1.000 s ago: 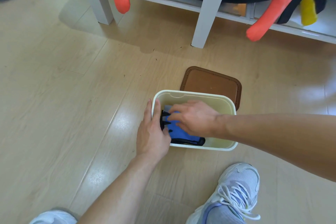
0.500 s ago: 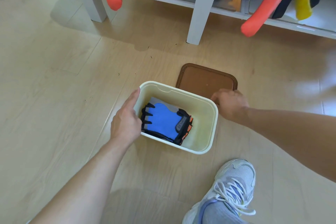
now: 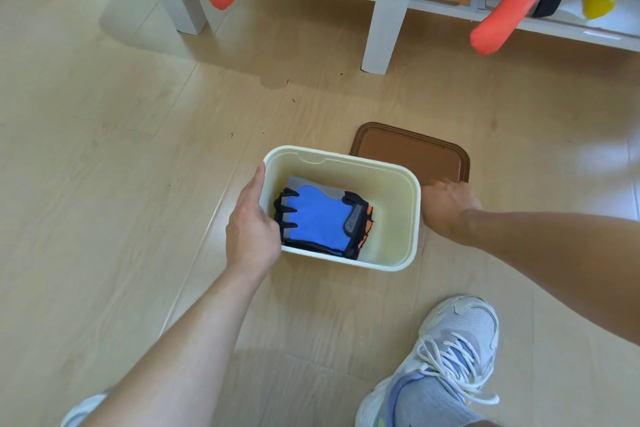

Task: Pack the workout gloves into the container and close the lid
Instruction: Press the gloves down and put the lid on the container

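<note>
Gloves are packed; the lid is the risky part now.
The blue and black workout gloves (image 3: 320, 218) lie flat inside the cream plastic container (image 3: 412, 218) on the wooden floor (image 3: 121, 149). The left hand (image 3: 251, 229) holds its left wall, thumb inside over the rim. The right hand (image 3: 446, 206) reaches the near edge of the brown rectangular lid (image 3: 412, 154); whether its fingers are spread or pinching, I cannot tell. If the lid comes down crooked, it may not seat on the rim, or it may trap the left thumb.
</note>
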{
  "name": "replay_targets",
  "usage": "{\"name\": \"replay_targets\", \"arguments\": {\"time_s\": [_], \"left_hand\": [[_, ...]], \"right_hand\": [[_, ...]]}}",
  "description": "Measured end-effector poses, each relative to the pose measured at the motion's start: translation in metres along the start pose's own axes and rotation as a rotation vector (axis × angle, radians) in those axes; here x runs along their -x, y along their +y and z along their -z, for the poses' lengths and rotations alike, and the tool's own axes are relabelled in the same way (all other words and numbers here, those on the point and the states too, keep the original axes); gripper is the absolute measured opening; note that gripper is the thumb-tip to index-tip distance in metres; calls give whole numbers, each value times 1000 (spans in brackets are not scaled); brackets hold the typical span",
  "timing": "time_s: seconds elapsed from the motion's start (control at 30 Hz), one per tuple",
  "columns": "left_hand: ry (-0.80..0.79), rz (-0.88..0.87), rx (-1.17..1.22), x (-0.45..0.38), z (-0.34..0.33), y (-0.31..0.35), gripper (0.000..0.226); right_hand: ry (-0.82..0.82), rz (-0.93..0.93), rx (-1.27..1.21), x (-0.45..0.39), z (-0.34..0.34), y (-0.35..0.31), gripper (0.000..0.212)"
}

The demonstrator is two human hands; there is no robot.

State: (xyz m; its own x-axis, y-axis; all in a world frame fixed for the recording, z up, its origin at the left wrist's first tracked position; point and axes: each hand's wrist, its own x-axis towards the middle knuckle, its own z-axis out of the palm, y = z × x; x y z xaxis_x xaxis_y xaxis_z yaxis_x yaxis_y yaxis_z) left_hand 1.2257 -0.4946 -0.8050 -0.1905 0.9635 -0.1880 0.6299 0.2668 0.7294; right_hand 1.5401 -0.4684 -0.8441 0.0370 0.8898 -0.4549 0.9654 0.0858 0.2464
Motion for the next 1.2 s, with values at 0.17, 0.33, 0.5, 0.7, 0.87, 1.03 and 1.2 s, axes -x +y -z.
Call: {"name": "replay_targets", "arguments": {"time_s": [0.17,0.33,0.5,0.7,0.87,1.03,1.2], "left_hand": [[18,42,28,0,-5,0,89],[-28,38,14,1,-2,2,88],[-97,5,61,2,3,4,60],[-142,108,333,3,11,10,69],[-122,219,523,3,11,9,79],[-140,174,460,0,7,-5,52],[-191,191,531,-3,7,-8,48]], "right_hand": [[287,-6,-197,-14,38,26,14],[542,-135,-602,-22,108,31,10],[827,132,-1000,2,171,3,22],[398,88,-1423,-3,174,-13,20],[-3,58,-1338,-3,121,-15,13],[74,85,-1169,-5,99,-16,15],[76,122,-1155,-8,80,-24,18]]}}
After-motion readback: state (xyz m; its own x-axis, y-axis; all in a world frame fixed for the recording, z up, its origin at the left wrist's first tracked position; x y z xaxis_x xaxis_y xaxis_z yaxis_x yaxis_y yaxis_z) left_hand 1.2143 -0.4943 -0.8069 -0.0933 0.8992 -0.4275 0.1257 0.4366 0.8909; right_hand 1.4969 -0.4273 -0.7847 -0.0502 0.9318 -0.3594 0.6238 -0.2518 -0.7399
